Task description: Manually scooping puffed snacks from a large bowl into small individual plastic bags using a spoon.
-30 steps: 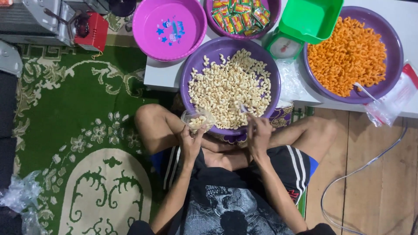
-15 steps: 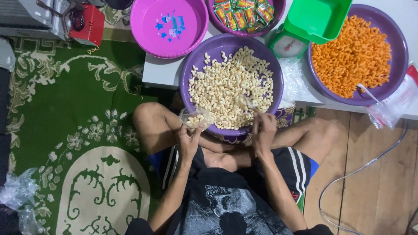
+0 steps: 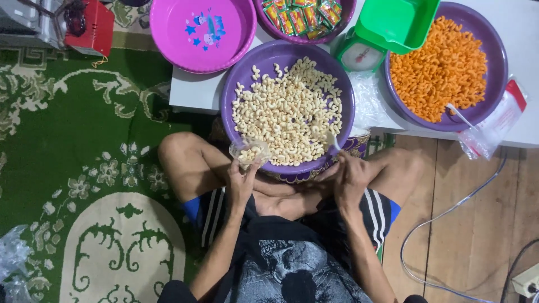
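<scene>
Left grip point(image 3: 240, 182) holds a clear, part-filled bag point(image 3: 250, 151); right grip point(image 3: 349, 177) clasps a spoon point(image 3: 332, 140).

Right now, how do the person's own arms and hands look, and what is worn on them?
Both arms are bare to above the elbow: no sleeves, gloves, watch or bracelets show. The left hand and right hand look bare, with no rings that I can make out. Dark shorts with white stripes and blue trim are worn below.

Bright, even indoor light; soft shadow falls left of the low white table point(image 3: 193, 92) onto the carpet. Focus sharp, edges slightly bowed.
</scene>
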